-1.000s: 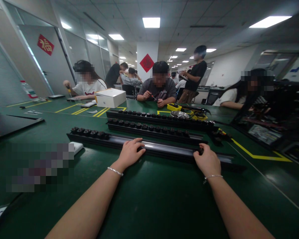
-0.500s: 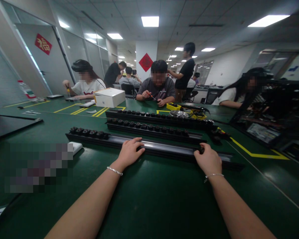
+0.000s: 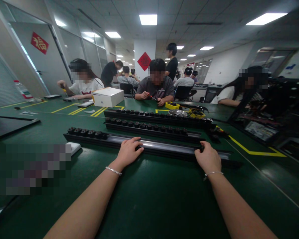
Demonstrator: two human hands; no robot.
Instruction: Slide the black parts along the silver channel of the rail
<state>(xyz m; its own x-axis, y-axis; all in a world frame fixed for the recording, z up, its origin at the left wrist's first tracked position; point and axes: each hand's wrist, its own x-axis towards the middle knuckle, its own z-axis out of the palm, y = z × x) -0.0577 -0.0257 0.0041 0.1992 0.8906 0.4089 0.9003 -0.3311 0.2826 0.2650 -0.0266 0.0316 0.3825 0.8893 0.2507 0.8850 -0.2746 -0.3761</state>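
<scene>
Green desk (image 3: 149, 199) with yellow line markings. Three long black rails (image 3: 154, 127) lie side by side across its middle. White box (image 3: 108, 97) at eleven o'clock; small white pad (image 3: 73, 147) at nine; yellow tray (image 3: 173, 106) at one.

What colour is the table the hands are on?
Dark green table, with yellow lines; the head view shows it best.

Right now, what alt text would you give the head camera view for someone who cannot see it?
A person's left hand and right hand rest on the nearest black rail, lying on a green table. Two more rails filled with small black parts lie behind it, and co-workers sit at the far side.
</scene>
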